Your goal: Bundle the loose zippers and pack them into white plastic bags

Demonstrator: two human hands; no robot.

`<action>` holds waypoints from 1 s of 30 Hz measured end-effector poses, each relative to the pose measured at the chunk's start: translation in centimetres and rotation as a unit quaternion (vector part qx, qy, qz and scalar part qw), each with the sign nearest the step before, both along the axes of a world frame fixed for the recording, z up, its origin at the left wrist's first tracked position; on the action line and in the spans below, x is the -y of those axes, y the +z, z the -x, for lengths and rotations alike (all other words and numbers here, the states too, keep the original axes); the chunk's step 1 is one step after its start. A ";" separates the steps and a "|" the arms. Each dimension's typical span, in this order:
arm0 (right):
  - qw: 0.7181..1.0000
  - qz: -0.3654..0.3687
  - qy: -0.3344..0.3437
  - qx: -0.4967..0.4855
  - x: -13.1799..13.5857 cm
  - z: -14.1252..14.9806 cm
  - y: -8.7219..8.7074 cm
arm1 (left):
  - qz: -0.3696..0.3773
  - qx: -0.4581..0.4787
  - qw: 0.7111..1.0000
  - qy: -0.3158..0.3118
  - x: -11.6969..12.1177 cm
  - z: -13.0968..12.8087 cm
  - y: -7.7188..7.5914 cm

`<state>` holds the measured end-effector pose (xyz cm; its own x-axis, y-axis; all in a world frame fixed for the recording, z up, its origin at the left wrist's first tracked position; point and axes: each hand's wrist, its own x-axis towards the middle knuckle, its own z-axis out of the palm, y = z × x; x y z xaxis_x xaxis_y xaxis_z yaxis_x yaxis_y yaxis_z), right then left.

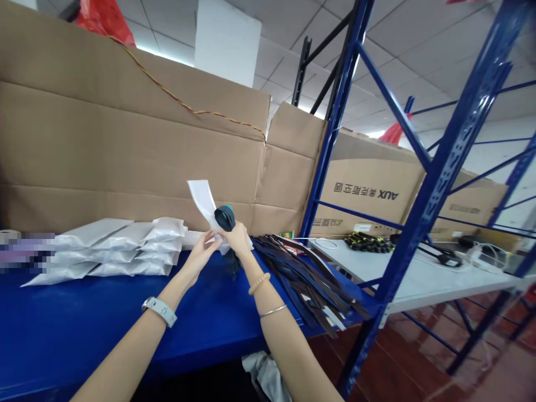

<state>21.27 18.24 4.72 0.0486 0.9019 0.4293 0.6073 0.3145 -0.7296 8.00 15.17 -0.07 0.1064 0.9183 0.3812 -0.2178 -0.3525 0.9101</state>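
Observation:
My left hand (202, 255) is closed at the lower part of a flat white bag-like strip (201, 198), which stands up at a tilt. Beside it, my right hand (238, 239) grips a coiled dark strap (225, 218) with a teal inner edge, pressed against the white strip. Both hands are close together above the blue table (125, 312). Their fingertips are partly hidden, and something dark hangs below the right hand. To the left, white packets (113, 245) lie stacked in rows. Many dark straps (301, 279) lie in a loose pile to the right.
A cardboard wall (125, 139) rises behind the table. A blue rack post (335, 123) stands right of the strap pile. Past it is a grey shelf (419, 285) with a black-and-yellow bundle (366, 242) and cables. Crumpled grey plastic (268, 374) shows below the table edge.

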 end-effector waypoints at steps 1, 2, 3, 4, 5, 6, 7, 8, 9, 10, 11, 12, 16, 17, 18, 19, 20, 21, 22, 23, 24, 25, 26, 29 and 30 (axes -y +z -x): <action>0.999 0.008 0.038 -0.017 0.2 0.1 0.1 | -0.022 0.004 1.000 -0.004 0.2 0.0 0.3; 0.996 0.018 0.078 -0.034 0.5 0.2 0.1 | -0.042 0.009 0.999 -0.004 0.4 0.0 0.6; 0.991 0.029 0.119 -0.051 0.8 0.2 0.0 | -0.058 0.016 0.998 0.001 0.7 0.1 0.9; 0.984 0.041 0.161 -0.068 1.1 0.2 -0.2 | -0.068 0.024 0.997 0.012 0.9 0.3 1.2; 0.974 0.053 0.202 -0.084 1.3 0.1 -0.3 | -0.075 0.033 0.996 0.026 1.1 0.5 1.5; 0.963 0.065 0.240 -0.099 1.6 -0.1 -0.5 | -0.077 0.041 0.995 0.038 1.3 0.6 1.8; 0.951 0.078 0.276 -0.113 1.8 -0.2 -0.7 | -0.079 0.047 0.995 0.044 1.4 0.8 2.0; 0.939 0.091 0.308 -0.125 2.0 -0.3 -0.9 | -0.079 0.052 0.994 0.047 1.5 0.9 2.1; 0.927 0.103 0.334 -0.136 2.1 -0.3 -1.0 | -0.079 0.058 0.994 0.048 1.5 0.9 2.2; 0.916 0.113 0.356 -0.146 2.3 -0.3 -1.1 | -0.079 0.067 0.993 0.049 1.5 1.0 2.3; 0.906 0.122 0.374 -0.156 2.4 -0.3 -1.2 | -0.077 0.077 0.993 0.049 1.5 1.0 2.3; 0.897 0.129 0.389 -0.164 2.5 -0.3 -1.2 | -0.076 0.090 0.992 0.051 1.5 1.0 2.4; 0.876 0.146 0.418 -0.191 3.0 -0.5 -1.3 | -0.075 0.157 0.982 0.069 1.5 2.1 2.9; 0.872 0.153 0.422 -0.194 3.1 -0.6 -1.3 | -0.082 0.181 0.977 0.074 1.4 2.6 3.1; 0.868 0.162 0.427 -0.193 3.2 -0.8 -1.4 | -0.089 0.207 0.971 0.078 1.4 3.1 3.3; 0.864 0.176 0.433 -0.188 3.2 -0.8 -1.5 | -0.096 0.233 0.965 0.079 1.4 3.7 3.5; 0.857 0.195 0.441 -0.180 3.3 -0.9 -1.6 | -0.099 0.258 0.958 0.079 1.4 4.2 3.8; 0.849 0.217 0.451 -0.168 3.3 -0.8 -1.7 | -0.099 0.280 0.951 0.080 1.4 4.8 3.9; 0.840 0.240 0.461 -0.154 3.4 -0.6 -1.9 | -0.095 0.298 0.946 0.083 1.4 5.2 4.1; 0.829 0.265 0.472 -0.139 3.4 -0.4 -2.0 | -0.090 0.309 0.943 0.087 1.4 5.6 4.2; 0.818 0.288 0.482 -0.125 3.4 -0.2 -2.2 | -0.086 0.316 0.941 0.088 1.4 5.9 4.3; 0.806 0.309 0.491 -0.112 3.4 0.1 -2.3 | -0.083 0.318 0.941 0.084 1.4 6.1 4.3; 0.795 0.328 0.499 -0.101 3.3 0.4 -2.5 | -0.082 0.318 0.941 0.075 1.5 6.2 4.3; 0.768 0.368 0.518 -0.085 3.1 1.2 -3.1 | -0.070 0.306 0.949 0.028 1.7 6.3 4.1; 0.761 0.375 0.522 -0.085 3.0 1.4 -3.4 | -0.065 0.298 0.952 0.011 1.8 6.2 4.0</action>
<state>19.89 15.23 1.36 -0.8660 0.4744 -0.1579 0.1883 0.0169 -0.9820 1.80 13.36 3.90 -0.1830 0.8587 0.4788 -0.6741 -0.4641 0.5746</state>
